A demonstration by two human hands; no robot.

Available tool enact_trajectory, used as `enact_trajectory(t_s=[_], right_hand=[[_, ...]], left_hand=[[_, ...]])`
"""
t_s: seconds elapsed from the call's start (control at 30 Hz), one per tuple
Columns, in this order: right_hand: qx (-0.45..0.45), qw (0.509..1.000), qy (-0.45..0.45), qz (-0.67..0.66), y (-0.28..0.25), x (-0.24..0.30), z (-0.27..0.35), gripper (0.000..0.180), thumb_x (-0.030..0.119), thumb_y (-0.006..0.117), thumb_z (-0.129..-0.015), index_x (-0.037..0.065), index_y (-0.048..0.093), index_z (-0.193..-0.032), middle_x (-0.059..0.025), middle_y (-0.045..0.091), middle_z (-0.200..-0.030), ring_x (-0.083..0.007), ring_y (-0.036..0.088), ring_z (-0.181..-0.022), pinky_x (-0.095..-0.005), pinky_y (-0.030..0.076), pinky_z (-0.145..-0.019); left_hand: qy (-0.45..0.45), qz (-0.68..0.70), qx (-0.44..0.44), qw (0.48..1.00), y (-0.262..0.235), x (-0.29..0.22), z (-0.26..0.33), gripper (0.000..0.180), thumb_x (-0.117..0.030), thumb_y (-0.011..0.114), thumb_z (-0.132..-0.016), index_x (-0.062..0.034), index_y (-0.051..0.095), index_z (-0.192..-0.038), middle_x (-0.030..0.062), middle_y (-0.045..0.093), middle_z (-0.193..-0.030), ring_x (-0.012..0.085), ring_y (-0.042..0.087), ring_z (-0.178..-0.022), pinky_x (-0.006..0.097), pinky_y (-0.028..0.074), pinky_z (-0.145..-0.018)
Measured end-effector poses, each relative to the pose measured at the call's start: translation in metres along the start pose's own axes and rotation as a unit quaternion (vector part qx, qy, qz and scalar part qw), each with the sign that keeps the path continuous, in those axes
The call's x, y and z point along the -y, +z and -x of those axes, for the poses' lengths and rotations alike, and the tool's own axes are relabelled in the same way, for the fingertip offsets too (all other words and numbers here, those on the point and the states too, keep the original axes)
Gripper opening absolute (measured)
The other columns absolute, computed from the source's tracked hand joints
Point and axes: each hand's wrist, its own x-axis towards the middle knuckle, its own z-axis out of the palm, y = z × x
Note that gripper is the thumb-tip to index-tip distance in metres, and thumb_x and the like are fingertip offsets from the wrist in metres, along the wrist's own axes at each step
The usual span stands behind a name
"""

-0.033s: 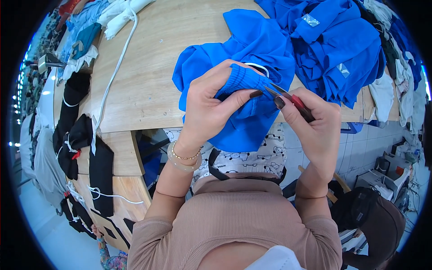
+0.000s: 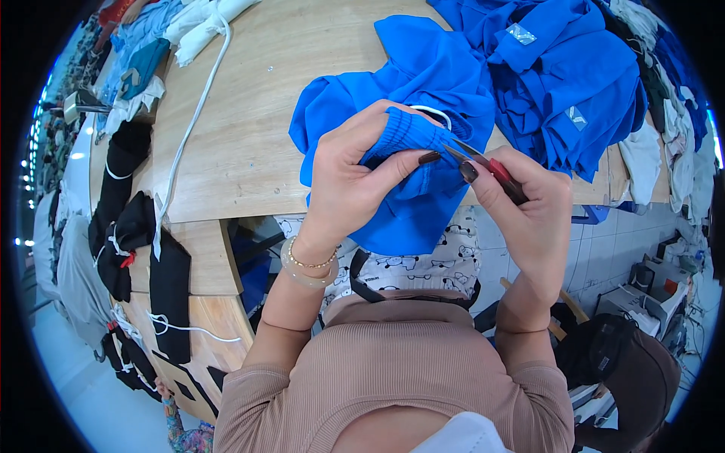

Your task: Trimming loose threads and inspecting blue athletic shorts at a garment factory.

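My left hand (image 2: 351,177) is closed on the gathered elastic waistband (image 2: 411,132) of a bright blue garment (image 2: 423,68), thumb on the near side. Most of the garment lies on the table, and part hangs over its near edge above my lap. A white cord (image 2: 434,112) curves out behind the waistband. In my right hand (image 2: 525,204) are small thread snips (image 2: 499,171) with red and dark handles. Their pointed blades reach the waistband close to my left thumb. Whether the blades touch a thread is too small to tell.
A pile of blue garments (image 2: 566,83) with small clear packets lies at the right. A long white cord (image 2: 198,113) runs along the wooden table (image 2: 249,113) at the left. Black cloth pieces (image 2: 170,294) hang beside it. Another person (image 2: 646,377) is at the lower right.
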Motion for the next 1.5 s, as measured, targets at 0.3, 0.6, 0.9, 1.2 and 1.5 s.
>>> enact_trajectory(t_s=[0.3,0.6,0.9,1.2,1.5], right_hand=[[-0.008,1.000,-0.004,-0.012,0.002,-0.001,0.001,0.012,0.010,0.069,-0.082,-0.001,0.066,-0.081,0.0024,0.049,-0.059,-0.0029,0.037,-0.052,-0.0195,0.024,-0.047],[0.001,1.000,-0.007,0.016,0.001,0.002,0.000,0.010,0.009,0.068,-0.082,-0.001,0.066,-0.081,0.0017,0.050,-0.059,-0.0027,0.038,-0.052,-0.0194,0.024,-0.046],[-0.004,0.999,-0.022,-0.024,0.005,-0.004,-0.002,0.009,0.007,0.067,-0.082,-0.002,0.066,-0.083,0.0017,0.052,-0.061,-0.0023,0.041,-0.053,-0.0190,0.026,-0.047],[-0.010,0.989,-0.040,-0.142,0.014,-0.009,-0.005,0.022,0.015,0.055,-0.092,-0.003,0.062,-0.080,0.0007,0.052,-0.059,-0.0019,0.039,-0.054,-0.0189,0.027,-0.047],[-0.055,0.991,-0.030,-0.123,0.008,-0.004,-0.005,0.038,0.025,0.048,-0.097,-0.005,0.064,-0.080,-0.0002,0.047,-0.054,-0.0023,0.031,-0.048,-0.0210,0.019,-0.045]], left_hand=[[-0.021,0.014,0.001,1.000,-0.001,0.000,0.001,0.019,0.000,0.068,-0.075,0.0012,0.067,-0.094,0.0086,0.065,-0.091,0.0165,0.061,-0.081,0.025,0.048,-0.072],[-0.011,0.009,-0.001,1.000,-0.001,-0.001,0.001,0.019,0.001,0.068,-0.075,0.0014,0.067,-0.094,0.0085,0.065,-0.091,0.0163,0.062,-0.080,0.024,0.048,-0.071],[-0.029,0.028,-0.009,0.999,-0.002,0.000,0.003,0.020,-0.001,0.070,-0.075,0.0019,0.067,-0.094,0.0080,0.066,-0.093,0.0143,0.062,-0.081,0.024,0.048,-0.073],[-0.029,0.021,-0.015,0.999,-0.001,-0.003,0.001,0.018,0.001,0.070,-0.074,0.0018,0.067,-0.092,0.0069,0.065,-0.090,0.0133,0.061,-0.078,0.023,0.047,-0.070],[-0.015,-0.003,-0.016,1.000,0.000,0.003,0.004,0.017,-0.001,0.070,-0.077,0.0016,0.066,-0.093,0.0029,0.064,-0.083,0.0073,0.057,-0.069,0.019,0.044,-0.062]])
